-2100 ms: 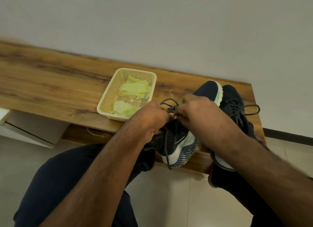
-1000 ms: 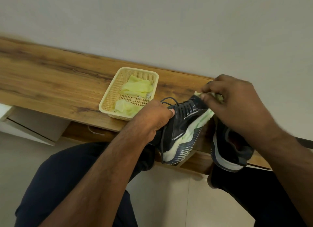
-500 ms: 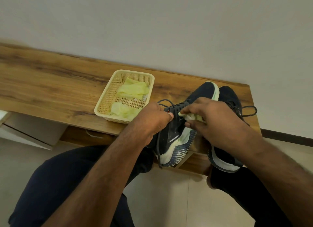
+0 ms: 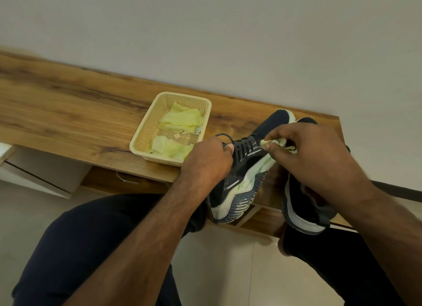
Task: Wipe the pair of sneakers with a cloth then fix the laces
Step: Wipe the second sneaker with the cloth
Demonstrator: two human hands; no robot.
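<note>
Sneaker [image 4: 245,166]: tipped on its side at bench [image 4: 68,114] edge
Left hand [image 4: 206,162]: curled round its collar
Right hand [image 4: 312,155]: pinches cloth [image 4: 272,142] against the laces
Second sneaker [image 4: 303,205]: just beside, right

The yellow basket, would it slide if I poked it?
Probably: the pale yellow perforated plastic basket looks light, holding only crumpled yellow-green cloths, and the wooden shelf looks smooth. Its flat base makes tipping unlikely.

A long wooden shelf [image 4: 68,114] is seen against the wall; a cream basket [image 4: 146,132] is set on it, with two dark sneakers [image 4: 245,166] [image 4: 303,205] placed at its right end
</note>
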